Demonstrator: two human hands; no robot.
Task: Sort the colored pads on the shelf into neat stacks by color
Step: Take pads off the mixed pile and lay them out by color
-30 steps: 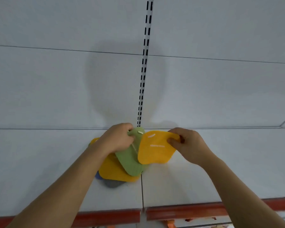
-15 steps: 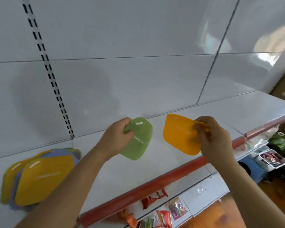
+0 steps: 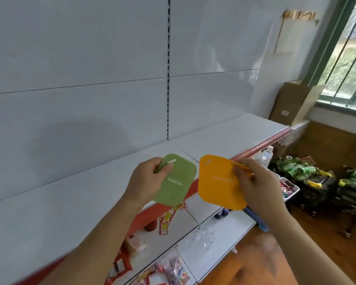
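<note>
We hold 2 pads above the shelf [image 3: 224, 136] front edge: left hand [image 3: 146, 179] pinches the green pad [image 3: 176, 182] at its top corner, right hand [image 3: 255, 182] pinches the orange pad [image 3: 218, 182] at its right edge. Both hang long axis approx. vertical, side by side, not touching; bare shelf lies just behind & below them, equally near both hands

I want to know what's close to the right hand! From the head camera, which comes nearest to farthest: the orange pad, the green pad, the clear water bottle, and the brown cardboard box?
1. Flat orange pad: pinched in the right hand itself.
2. Flat green pad: just left, gripped by the left hand.
3. Clear plastic water bottle: behind the hand, past the shelf's red edge.
4. Brown cardboard box: far back right, beneath the window.
</note>
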